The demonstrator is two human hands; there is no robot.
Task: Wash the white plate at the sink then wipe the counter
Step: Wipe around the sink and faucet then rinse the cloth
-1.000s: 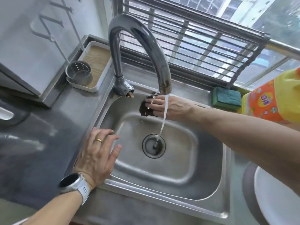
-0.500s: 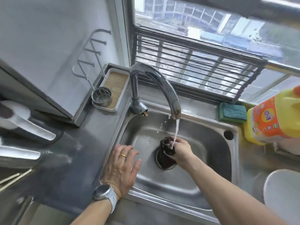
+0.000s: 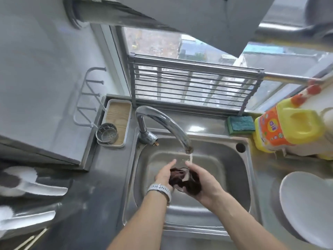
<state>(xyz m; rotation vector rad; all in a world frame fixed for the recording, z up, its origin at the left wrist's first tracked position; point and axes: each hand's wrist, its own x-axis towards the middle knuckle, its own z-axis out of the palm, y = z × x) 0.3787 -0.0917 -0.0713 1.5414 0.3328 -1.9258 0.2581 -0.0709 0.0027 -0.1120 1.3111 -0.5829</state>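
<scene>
Both hands are over the steel sink, holding a dark brown cloth between them. My left hand grips its left side and my right hand cups its right side. Water runs from the chrome faucet in a thin stream onto the cloth by my right fingertips. The white plate lies on the counter to the right of the sink, partly cut off by the frame edge.
A green sponge and a yellow detergent bottle stand behind the sink at the right. A white tray with a metal strainer cup sits at the back left. White-handled utensils lie on the dark counter at left.
My left hand left the sink's front-left rim and joined the right hand on the cloth. The cloth came down from the faucet base to mid-basin. The view pulled back and up.
</scene>
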